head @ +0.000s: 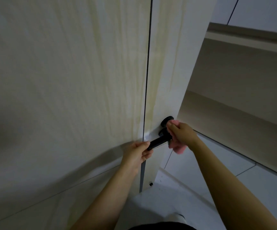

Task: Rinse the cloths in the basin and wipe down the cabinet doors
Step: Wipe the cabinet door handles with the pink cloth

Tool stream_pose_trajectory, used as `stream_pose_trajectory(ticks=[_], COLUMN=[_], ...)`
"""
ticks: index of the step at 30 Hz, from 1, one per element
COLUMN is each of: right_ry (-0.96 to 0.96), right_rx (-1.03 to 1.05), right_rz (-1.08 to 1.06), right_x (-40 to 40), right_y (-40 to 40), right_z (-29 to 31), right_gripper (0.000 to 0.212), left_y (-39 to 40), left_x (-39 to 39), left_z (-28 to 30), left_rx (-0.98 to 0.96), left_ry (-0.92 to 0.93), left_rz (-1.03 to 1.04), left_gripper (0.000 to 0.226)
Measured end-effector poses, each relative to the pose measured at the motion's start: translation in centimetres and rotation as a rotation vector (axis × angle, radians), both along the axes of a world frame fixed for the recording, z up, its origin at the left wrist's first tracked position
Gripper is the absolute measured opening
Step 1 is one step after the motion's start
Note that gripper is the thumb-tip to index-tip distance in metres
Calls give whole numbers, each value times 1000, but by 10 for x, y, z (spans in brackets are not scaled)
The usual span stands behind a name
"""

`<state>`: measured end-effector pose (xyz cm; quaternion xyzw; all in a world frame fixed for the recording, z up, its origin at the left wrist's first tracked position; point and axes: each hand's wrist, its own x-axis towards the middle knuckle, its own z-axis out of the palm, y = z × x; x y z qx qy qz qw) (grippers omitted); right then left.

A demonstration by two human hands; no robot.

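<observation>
Right of centre, our right hand point(182, 135) curls its fingers point(173, 130) round a pink cloth point(177, 147), pressing it against the black door handle point(159, 141). Our left hand point(138, 152) pinches the handle's free end, on the pale door point(164, 80).

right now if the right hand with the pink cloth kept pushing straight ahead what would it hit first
Probably the round black knob on the pale door; the right hand and pink cloth look almost against it.
</observation>
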<state>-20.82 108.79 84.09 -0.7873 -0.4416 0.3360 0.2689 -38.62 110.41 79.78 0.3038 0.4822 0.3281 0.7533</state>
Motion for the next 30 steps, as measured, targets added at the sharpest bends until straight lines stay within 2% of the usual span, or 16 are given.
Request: stream_pose_trajectory(ticks=[3, 8, 11, 15, 19, 21, 23, 26, 30], right_ry=[-55, 49, 40, 53, 81, 195, 275, 288, 340], right_rx=[42, 20, 25, 35, -11, 14, 46, 151, 263], right_rz=[10, 18, 117, 245, 423, 499, 456, 352, 354], right_x=[7, 21, 30, 39, 57, 68, 79, 94, 112], right_y=[-2, 1, -1, -8, -21, -35, -53, -80, -111], right_z=[0, -15, -19, -20, -16, -16, -14, -16, -11], right_gripper=[47, 55, 51, 49, 52, 52, 46, 43, 38], left_y=[-8, -21, -25, -37, -55, -69, -84, -113, -158], left_x=[12, 42, 65, 98, 117, 123, 128, 132, 133], left_z=[-1, -2, -3, -4, -1, 1, 5, 8, 9], left_rx=[-10, -71, -109, -135, -67, -52, -50, -34, -16], left_ry=[-21, -158, -247, -297, -329, -332, -313, -264, -234], left_rz=[131, 369, 483, 700, 882, 969, 1035, 1101, 1165], left_gripper=[6, 11, 13, 33, 32, 26, 22, 20, 21])
